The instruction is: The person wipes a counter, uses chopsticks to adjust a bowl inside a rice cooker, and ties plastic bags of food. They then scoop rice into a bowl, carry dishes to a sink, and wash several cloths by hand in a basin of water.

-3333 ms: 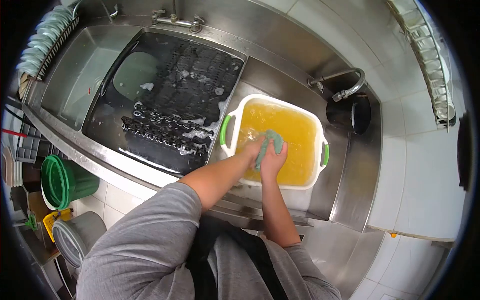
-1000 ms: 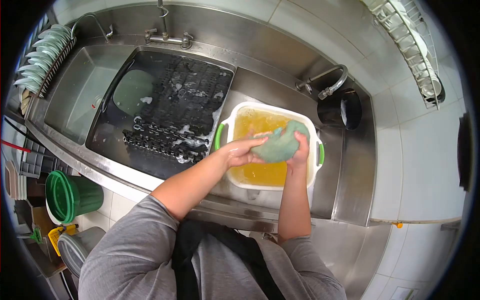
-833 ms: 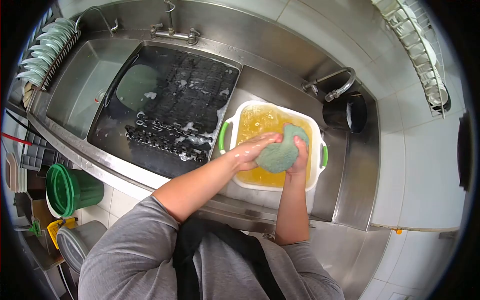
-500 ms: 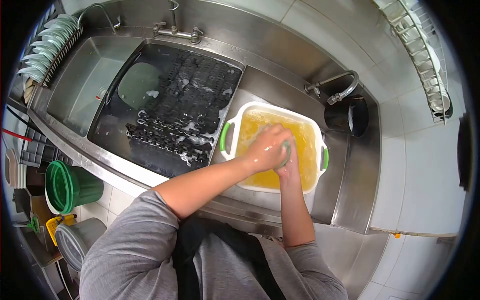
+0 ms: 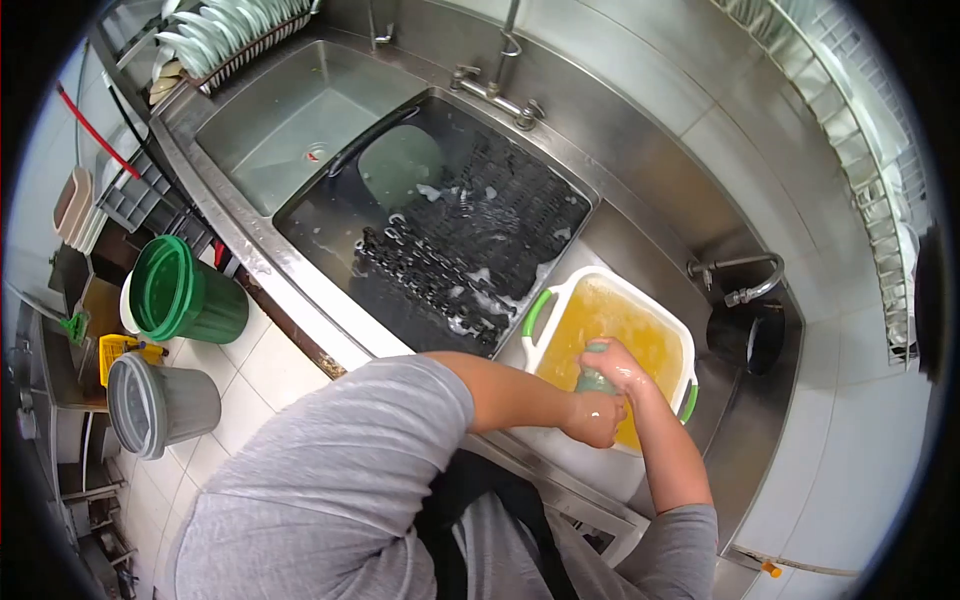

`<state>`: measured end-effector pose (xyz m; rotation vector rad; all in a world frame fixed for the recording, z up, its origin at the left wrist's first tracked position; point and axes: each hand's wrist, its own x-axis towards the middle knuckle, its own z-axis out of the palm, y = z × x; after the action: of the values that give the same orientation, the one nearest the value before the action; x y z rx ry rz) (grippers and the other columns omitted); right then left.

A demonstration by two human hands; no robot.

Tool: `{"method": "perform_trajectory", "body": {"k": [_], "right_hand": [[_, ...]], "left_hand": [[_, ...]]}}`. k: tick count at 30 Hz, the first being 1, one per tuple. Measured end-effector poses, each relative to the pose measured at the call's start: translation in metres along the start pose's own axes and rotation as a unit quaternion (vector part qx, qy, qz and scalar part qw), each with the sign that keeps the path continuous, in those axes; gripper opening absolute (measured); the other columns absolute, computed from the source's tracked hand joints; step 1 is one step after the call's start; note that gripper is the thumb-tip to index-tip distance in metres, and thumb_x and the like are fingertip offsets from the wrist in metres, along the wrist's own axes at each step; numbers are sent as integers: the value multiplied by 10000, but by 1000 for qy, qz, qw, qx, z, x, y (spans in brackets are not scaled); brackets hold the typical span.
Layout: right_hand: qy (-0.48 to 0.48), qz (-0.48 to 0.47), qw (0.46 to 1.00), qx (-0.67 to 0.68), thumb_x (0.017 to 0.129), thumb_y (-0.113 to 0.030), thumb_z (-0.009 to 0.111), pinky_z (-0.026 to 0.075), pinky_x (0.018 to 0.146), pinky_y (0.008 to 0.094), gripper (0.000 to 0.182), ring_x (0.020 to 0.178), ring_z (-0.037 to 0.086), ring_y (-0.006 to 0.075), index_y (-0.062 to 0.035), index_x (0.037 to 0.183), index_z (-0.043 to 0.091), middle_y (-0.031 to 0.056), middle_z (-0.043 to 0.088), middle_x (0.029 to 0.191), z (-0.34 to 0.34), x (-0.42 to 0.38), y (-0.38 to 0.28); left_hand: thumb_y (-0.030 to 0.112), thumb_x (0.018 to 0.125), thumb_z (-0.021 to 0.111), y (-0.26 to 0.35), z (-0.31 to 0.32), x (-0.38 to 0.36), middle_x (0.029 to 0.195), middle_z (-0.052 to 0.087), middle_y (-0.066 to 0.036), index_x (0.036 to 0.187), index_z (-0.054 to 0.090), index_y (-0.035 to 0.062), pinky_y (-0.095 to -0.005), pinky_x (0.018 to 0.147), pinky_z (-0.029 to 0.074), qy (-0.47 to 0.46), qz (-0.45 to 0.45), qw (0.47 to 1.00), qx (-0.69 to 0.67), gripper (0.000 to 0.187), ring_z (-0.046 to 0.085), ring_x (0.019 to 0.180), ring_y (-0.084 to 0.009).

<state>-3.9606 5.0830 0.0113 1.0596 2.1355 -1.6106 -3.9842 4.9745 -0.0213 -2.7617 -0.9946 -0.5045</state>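
Note:
Over a white tub (image 5: 566, 290) with green handles, both my hands are closed on a wet green scrubbing pad (image 5: 597, 380), squeezed into a roll. My left hand (image 5: 597, 418) is a fist round its lower end, near the tub's front rim. Fingers of my right hand (image 5: 622, 366) wrap its upper part. Most of the pad is hidden inside the hands. Yellow, slightly foamy liquid (image 5: 640, 322) fills the tub below.
Left of the tub, a sink basin holds dark water and a black ridged mat (image 5: 510, 210). Beyond lies another basin (image 5: 300, 125). Plates (image 5: 225, 35) stand in a rack. A tap (image 5: 760, 275) and black pot (image 5: 745, 335) are right; green (image 5: 190, 290) and grey buckets (image 5: 180, 405) stand on the floor.
The view has turned, so the sinks and tub appear shifted right and down. My hands have moved toward the tub's front side, and more of the green pad shows between them.

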Motion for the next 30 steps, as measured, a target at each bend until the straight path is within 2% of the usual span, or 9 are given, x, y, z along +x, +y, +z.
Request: {"method": "perform_trajectory", "body": {"k": [5, 9, 15, 16, 18, 21, 24, 27, 30], "right_hand": [[126, -67, 939, -312, 712, -171, 685, 515, 673, 422, 150, 702, 638, 328, -30, 762, 674, 211, 637, 751, 40, 26, 20], [209, -23, 867, -451, 722, -182, 670, 513, 778, 453, 171, 856, 656, 386, -49, 822, 713, 226, 670, 893, 83, 54, 34], [296, -53, 954, 5, 835, -226, 689, 532, 779, 402, 275, 848, 672, 293, 15, 961, 651, 189, 673, 908, 123, -40, -63], [306, -52, 950, 13, 835, -226, 689, 532, 779, 402, 275, 848, 672, 293, 15, 961, 651, 189, 673, 908, 128, -51, -62], [161, -99, 788, 586, 888, -254, 664, 529, 806, 427, 270, 885, 651, 265, -36, 1031, 591, 120, 636, 917, 139, -70, -59], [199, -195, 657, 700, 917, -254, 637, 514, 846, 459, 261, 934, 638, 283, -84, 1082, 529, 116, 618, 941, 185, -83, -89], [169, -271, 665, 675, 944, -290, 588, 484, 887, 411, 208, 998, 605, 246, -106, 1026, 537, 125, 625, 991, 237, -73, -134], [43, -364, 738, 566, 968, -224, 543, 415, 989, 427, 147, 1145, 533, 261, -89, 1023, 521, 150, 588, 1160, 273, -69, -177], [-24, -477, 804, 354, 939, -210, 574, 232, 1118, 414, 251, 1346, 339, 266, -64, 1132, 509, 166, 388, 1424, 308, -57, -212]], "left_hand": [[180, 733, 585, 12, 29, -22, 848, 694, -124, 823, 736, 120, -455, 769, 486, -105, -55, 993, -7, 186, 651, 849, -296], [314, 873, 572, 20, 41, -48, 1208, 598, -189, 1136, 619, 50, -437, 985, 403, 20, -228, 867, -442, 376, 555, 1115, -345], [167, 838, 569, 25, -67, -135, 1200, 568, -107, 1141, 614, 122, -409, 958, 412, -11, 125, 991, -49, 310, 548, 1069, -280], [173, 771, 624, 26, -92, -157, 1174, 567, -93, 1120, 618, 138, -411, 945, 418, 76, 87, 992, -46, 351, 538, 1064, -268], [176, 652, 754, 30, -137, -197, 1212, 509, -115, 1097, 609, 141, -413, 926, 427, 257, -88, 962, -38, 469, 499, 1090, -296], [246, 842, 684, 42, -160, -229, 1361, 381, -175, 1392, 296, 124, -469, 992, 401, 450, -435, 723, -292, 684, 475, 1169, -301], [462, 976, 466, 49, -181, -270, 1273, 542, -108, 1330, 431, 96, -423, 1014, 418, 435, -432, 272, -742, 510, 533, 1168, -276], [308, 981, 521, 54, -191, -326, 1181, 592, -60, 1278, 450, 132, -436, 966, 470, 556, -344, 191, -732, 353, 559, 1121, -214], [200, 966, 544, 86, -222, -383, 1171, 591, -57, 1237, 470, 125, -339, 793, 524, 641, -333, 241, -649, 291, 597, 1031, -185]]}}
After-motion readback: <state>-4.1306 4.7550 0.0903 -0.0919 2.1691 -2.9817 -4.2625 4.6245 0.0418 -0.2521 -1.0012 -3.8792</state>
